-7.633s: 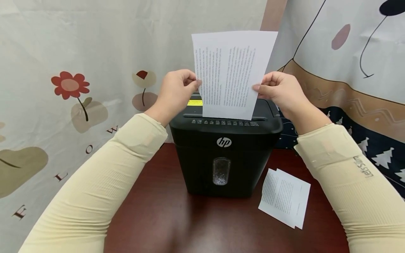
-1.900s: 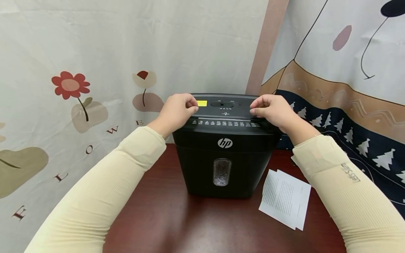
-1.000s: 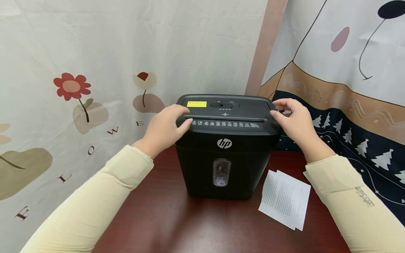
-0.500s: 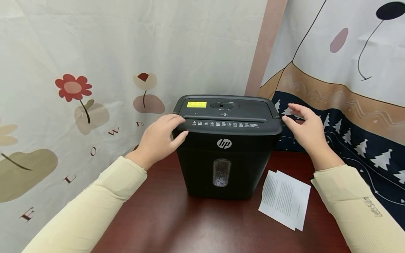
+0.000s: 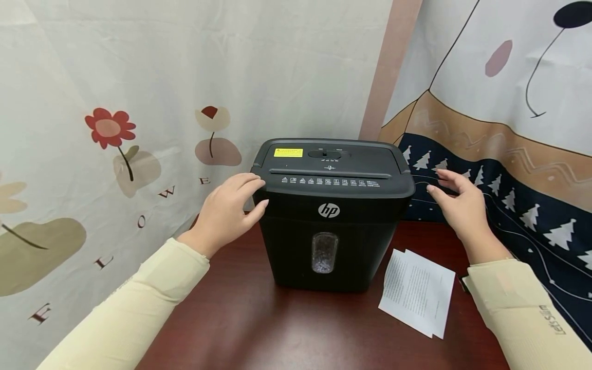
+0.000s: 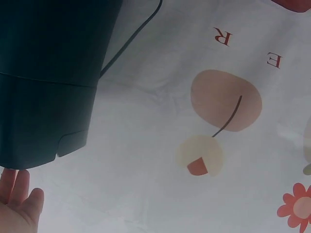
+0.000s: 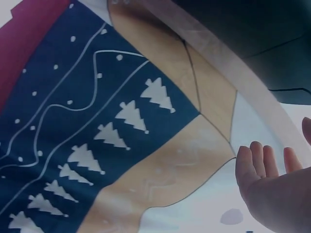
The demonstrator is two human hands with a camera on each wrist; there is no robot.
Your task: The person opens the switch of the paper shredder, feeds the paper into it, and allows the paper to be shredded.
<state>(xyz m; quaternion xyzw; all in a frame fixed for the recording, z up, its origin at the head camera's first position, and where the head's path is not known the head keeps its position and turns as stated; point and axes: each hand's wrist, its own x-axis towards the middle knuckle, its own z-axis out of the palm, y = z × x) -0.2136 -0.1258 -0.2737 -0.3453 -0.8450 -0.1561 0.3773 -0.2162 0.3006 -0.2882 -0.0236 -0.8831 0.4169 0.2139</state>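
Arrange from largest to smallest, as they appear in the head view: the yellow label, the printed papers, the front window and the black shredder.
1. Black shredder
2. Printed papers
3. Front window
4. Yellow label

Left hand (image 5: 225, 213) and right hand (image 5: 464, 213), fingers (image 5: 248, 187) seemingly relaxed
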